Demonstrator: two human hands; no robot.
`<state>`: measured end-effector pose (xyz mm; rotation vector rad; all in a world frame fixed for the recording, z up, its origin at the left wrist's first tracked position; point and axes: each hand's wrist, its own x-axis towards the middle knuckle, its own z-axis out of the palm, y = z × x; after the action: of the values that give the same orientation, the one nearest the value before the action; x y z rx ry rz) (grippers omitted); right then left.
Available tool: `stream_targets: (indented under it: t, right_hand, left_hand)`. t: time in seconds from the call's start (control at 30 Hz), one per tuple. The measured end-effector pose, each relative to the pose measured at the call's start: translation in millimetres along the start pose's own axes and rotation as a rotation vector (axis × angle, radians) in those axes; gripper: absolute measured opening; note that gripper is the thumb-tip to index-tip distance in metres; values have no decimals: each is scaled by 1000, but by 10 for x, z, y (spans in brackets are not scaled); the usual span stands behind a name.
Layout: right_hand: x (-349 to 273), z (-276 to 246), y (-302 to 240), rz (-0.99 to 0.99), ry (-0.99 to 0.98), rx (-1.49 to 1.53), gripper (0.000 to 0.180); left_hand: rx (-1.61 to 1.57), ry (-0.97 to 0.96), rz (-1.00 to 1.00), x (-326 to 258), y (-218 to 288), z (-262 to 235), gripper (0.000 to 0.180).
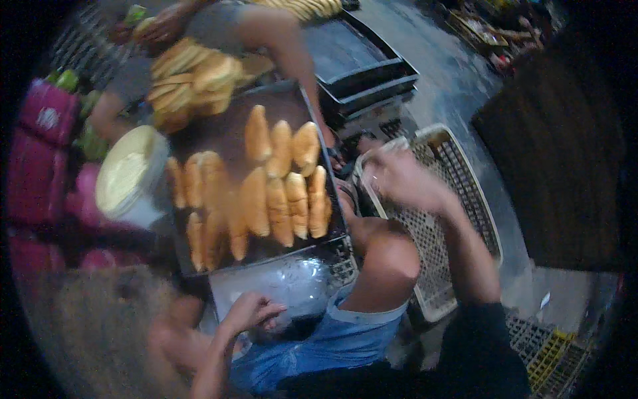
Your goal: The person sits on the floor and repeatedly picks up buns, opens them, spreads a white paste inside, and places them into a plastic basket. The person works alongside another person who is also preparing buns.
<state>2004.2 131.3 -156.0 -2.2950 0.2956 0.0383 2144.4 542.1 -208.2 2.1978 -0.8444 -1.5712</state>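
Observation:
Two loose rows of golden bread rolls (268, 205) lie on a dark baking tray (219, 136) in front of me. At its near edge, above my lap, is a pile of clear plastic bags (292, 282). My left hand (251, 312) is at the near side of the bags, its fingers curled together; whether they pinch anything is hidden. Over the end of a cream plastic crate (435, 266), to the right of the tray, my right hand (402, 178) is raised and smeared by motion. I cannot make out its fingers or anything in them.
A white tub of pale yellow spread (126, 174) stands left of the tray. More rolls (193, 83) are heaped at its far left corner, by another person's hand (159, 26) and leg. Black trays (365, 73) are stacked beyond. A dark brown panel (551, 153) stands right.

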Motion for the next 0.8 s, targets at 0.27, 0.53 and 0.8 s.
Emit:
stream_targets:
  t: [0.27,0.53,0.8]
  right_hand:
    - [-430,1344,-1645,32,179,366,20]
    - [-451,1471,-1567,324,257,1067,26]
    - [441,1766,-1971,127,415,867,38]
  left_hand:
    - [-207,613,468,-172,443,345,45]
    - [-1478,511,721,166,208,-210,30]
    - [-1464,870,446,-131,267,-1015,22]
